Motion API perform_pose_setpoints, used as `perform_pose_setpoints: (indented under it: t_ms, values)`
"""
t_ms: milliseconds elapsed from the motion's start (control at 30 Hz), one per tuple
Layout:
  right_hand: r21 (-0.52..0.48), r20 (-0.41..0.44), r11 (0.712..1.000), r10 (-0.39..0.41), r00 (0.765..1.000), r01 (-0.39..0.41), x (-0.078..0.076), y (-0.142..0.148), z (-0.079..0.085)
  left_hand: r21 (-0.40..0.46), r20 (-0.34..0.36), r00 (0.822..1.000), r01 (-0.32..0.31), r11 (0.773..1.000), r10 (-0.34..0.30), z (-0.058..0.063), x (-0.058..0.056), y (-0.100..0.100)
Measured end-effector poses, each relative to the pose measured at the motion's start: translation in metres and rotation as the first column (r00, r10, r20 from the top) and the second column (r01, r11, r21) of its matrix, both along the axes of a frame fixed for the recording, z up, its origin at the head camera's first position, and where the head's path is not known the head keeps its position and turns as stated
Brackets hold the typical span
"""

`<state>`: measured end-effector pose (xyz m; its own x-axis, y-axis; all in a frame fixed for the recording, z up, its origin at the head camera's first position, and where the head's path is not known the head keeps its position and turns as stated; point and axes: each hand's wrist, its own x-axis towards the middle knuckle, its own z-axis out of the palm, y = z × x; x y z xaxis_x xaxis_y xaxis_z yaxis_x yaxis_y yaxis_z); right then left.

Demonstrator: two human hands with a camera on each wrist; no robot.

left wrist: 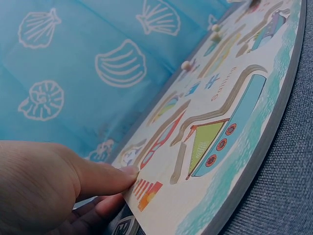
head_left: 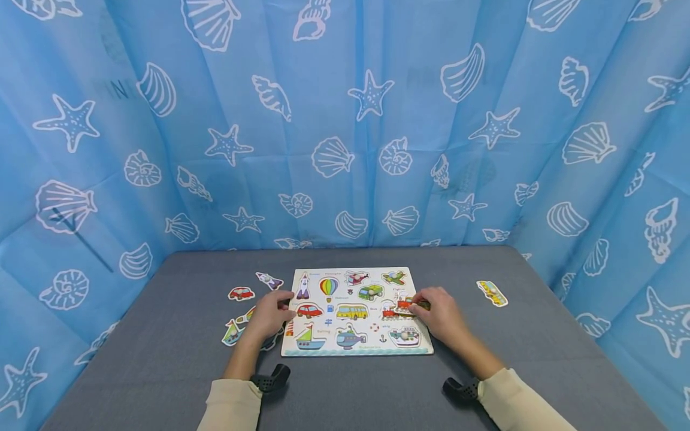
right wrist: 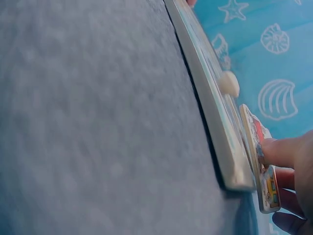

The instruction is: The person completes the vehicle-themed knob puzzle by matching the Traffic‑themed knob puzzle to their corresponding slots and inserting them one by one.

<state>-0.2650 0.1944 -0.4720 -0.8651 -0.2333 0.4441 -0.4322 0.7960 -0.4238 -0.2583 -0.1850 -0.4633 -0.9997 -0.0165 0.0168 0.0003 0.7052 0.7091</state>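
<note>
A wooden vehicle puzzle board [head_left: 356,352] lies on the grey table. My left hand [head_left: 266,314] grips its left edge, thumb on top beside the red car picture and the other fingers lower at the rim, as the left wrist view shows. My right hand [head_left: 442,311] pinches a red train piece [head_left: 404,305] between thumb and fingers, over the printed train at the board's right side. In the right wrist view the train piece [right wrist: 259,142] is tilted, close to the board's edge. The helicopter [head_left: 356,278], green truck [head_left: 371,292] and ship [head_left: 404,337] pieces sit on the board.
Left of the board lie a rocket piece [head_left: 269,281], a red car piece [head_left: 241,293] and a sailboat piece [head_left: 233,333], with others partly hidden by my left hand. A yellow bus piece [head_left: 492,293] lies off to the right. Behind the table hangs a blue curtain [head_left: 334,197].
</note>
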Motion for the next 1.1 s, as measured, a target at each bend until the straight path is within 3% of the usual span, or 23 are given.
perform_pose_setpoints:
  t_ms: [500,1100]
  values:
    - [0.03,0.027,0.996,0.083,0.996,-0.084,0.005,-0.021,0.004,0.002,-0.019,1.0,0.014,1.0,-0.014,-0.001,0.001,0.0]
    - [0.045,0.08,0.997,0.061,0.995,-0.064,0.006,-0.033,0.006,0.006,-0.006,1.0,0.005,1.0,-0.005,0.002,0.002,0.0]
